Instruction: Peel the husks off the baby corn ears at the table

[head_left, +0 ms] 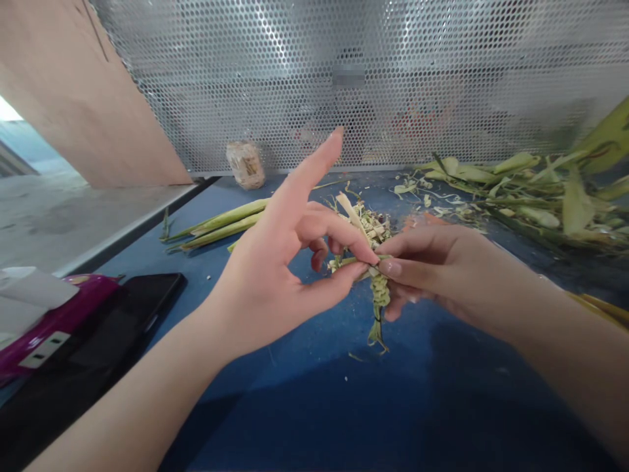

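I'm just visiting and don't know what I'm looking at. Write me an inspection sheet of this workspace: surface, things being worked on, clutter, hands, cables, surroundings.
Surface: blue tabletop, small plant scraps on it.
Job's things: knotted plant piece between the hands, its frayed tail hanging down; long green stalks lie beyond the left hand.
Clutter: leafy pile at far right; magenta object and black flat device at left; small pale bundle at the back.
Hands: left pinches the piece, forefinger and thumb; right hand pinches it too.
Cables: nothing seen.
Surroundings: perforated metal screen behind.
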Demonstrator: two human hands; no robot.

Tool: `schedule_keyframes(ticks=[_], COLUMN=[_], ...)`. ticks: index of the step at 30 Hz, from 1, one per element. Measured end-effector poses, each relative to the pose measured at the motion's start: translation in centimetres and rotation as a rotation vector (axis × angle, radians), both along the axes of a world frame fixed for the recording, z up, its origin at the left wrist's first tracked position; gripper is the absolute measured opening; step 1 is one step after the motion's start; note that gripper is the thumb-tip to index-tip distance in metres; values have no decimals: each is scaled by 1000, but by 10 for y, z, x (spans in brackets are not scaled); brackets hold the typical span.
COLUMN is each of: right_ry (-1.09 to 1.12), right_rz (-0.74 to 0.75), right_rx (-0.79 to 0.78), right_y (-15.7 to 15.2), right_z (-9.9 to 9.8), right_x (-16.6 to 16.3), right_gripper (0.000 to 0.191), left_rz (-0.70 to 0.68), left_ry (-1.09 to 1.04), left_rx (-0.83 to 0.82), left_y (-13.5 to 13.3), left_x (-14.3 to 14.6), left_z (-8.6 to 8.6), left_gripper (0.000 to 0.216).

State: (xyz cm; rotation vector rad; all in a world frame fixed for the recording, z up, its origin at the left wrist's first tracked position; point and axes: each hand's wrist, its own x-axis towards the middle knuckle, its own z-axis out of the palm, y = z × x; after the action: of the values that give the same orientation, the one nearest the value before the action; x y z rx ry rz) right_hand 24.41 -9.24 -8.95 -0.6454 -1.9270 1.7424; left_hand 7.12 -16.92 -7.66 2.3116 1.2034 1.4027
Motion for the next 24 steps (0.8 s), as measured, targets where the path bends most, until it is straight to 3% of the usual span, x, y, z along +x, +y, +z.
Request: schedule_keyframes(ticks=[24], right_ry=[-22], right_rz=[17], right_rx=[10], right_y=[1], right_z=[-1], right_x=[2], right_gripper=[22], left_rz=[38], left_ry=[-41], left_rx=[55], left_y=[0], left_x=[4], left_z=[1], left_gripper=[72])
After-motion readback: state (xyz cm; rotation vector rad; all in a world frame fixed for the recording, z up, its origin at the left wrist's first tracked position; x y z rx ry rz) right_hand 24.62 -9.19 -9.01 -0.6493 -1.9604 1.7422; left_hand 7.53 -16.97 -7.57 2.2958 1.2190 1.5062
